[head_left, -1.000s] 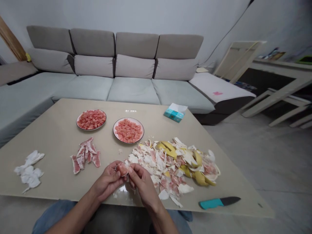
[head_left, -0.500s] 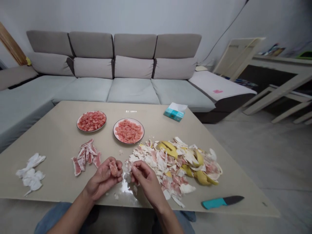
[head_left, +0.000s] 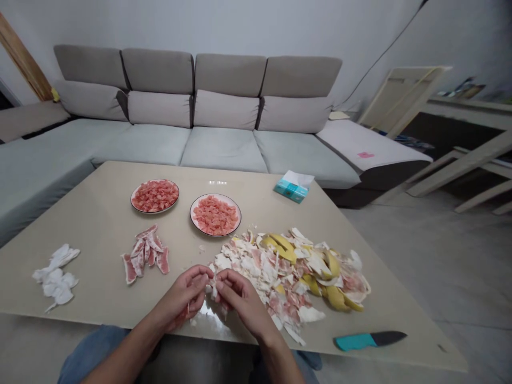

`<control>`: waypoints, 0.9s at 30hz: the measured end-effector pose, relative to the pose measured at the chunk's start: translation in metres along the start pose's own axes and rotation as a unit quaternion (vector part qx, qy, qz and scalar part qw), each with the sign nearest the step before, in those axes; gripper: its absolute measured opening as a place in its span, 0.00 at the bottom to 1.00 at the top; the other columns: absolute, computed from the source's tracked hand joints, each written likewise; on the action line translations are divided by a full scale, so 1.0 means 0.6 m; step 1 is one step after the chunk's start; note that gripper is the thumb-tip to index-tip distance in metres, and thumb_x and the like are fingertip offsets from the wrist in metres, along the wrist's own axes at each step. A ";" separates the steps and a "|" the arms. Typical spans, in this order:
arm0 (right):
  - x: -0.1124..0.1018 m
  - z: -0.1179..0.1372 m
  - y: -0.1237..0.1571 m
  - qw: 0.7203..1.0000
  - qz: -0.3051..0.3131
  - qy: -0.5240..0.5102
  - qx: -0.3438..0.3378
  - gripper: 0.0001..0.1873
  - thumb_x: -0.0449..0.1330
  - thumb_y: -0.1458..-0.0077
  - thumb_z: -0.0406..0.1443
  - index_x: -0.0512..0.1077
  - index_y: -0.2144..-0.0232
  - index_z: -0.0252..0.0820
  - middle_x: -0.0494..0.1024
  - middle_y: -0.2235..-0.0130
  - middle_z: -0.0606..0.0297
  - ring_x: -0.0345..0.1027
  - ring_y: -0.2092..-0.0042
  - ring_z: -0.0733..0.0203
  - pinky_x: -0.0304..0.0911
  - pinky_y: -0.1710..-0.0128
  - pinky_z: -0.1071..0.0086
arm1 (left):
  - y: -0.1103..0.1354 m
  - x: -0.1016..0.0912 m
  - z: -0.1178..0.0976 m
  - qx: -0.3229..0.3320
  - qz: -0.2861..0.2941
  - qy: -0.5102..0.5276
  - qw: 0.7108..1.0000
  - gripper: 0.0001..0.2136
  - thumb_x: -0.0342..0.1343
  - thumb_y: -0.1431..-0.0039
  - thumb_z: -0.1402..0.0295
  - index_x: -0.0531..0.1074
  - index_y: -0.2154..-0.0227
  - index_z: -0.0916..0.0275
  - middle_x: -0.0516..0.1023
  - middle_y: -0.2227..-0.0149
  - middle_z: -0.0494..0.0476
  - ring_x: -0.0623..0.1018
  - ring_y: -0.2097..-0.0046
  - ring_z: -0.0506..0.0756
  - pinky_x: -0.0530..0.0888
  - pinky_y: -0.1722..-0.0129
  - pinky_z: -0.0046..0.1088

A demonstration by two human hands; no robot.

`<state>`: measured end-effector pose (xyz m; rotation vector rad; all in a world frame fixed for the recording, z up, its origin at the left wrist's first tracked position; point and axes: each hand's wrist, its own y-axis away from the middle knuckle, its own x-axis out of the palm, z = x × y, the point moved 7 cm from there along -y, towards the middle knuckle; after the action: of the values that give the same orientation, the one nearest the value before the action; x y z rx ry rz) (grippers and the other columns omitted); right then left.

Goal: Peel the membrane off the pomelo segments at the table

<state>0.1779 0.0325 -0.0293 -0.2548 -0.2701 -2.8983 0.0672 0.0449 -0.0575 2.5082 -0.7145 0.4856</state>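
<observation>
Over the near edge of the table, my left hand [head_left: 187,296] is closed round a peeled pomelo segment, mostly hidden by the fingers. My right hand [head_left: 240,296] pinches a scrap of white pomelo membrane [head_left: 213,290] between thumb and forefinger, fingertips almost meeting those of the left. Beyond the left hand lies a small pile of pink pomelo segments [head_left: 146,252] with whitish skin. A heap of pomelo peel and membrane [head_left: 276,266] spreads just right of my right hand. Two plates, one at left [head_left: 155,196] and one in the middle [head_left: 216,214], hold peeled pink pulp.
A knife with a teal handle [head_left: 356,341] lies near the table's right front edge. Crumpled tissues [head_left: 58,277] are at the left. A teal tissue pack [head_left: 294,186] rests by the far edge. Behind the table [head_left: 100,213] stands a long grey sofa [head_left: 224,144].
My left hand has turned inward and its fingertips have come up to the right hand's, hiding the pink segment seen before. The whole view has shifted slightly.
</observation>
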 end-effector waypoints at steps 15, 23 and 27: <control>-0.010 -0.014 -0.010 0.999 -0.041 0.023 0.024 0.10 0.58 0.50 0.41 0.67 0.76 0.40 0.68 0.82 0.73 0.56 0.81 0.70 0.53 0.80 0.76 | 0.007 -0.002 -0.023 0.047 -0.022 -0.170 0.984 0.17 0.58 0.47 0.53 0.74 0.73 0.65 0.73 0.78 0.51 0.59 0.85 0.43 0.52 0.87 0.19; -0.003 -0.028 -0.014 0.999 -0.009 0.025 0.043 0.13 0.58 0.47 0.44 0.66 0.73 0.40 0.72 0.78 0.71 0.59 0.81 0.71 0.50 0.81 0.77 | 0.009 -0.003 -0.027 0.040 -0.033 -0.157 0.986 0.16 0.58 0.47 0.54 0.73 0.74 0.65 0.70 0.80 0.49 0.57 0.85 0.43 0.51 0.87 0.19; 0.005 -0.016 -0.010 0.999 -0.004 0.054 0.005 0.16 0.59 0.46 0.47 0.66 0.71 0.40 0.72 0.77 0.70 0.60 0.79 0.69 0.53 0.79 0.76 | 0.010 -0.010 -0.026 0.042 -0.046 -0.162 0.985 0.17 0.58 0.47 0.54 0.73 0.75 0.66 0.70 0.81 0.49 0.57 0.85 0.43 0.52 0.87 0.18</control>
<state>0.1722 0.0358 -0.0389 -0.0944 -0.2678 -2.9046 0.0561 0.0510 -0.0453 2.7186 -0.7030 0.0744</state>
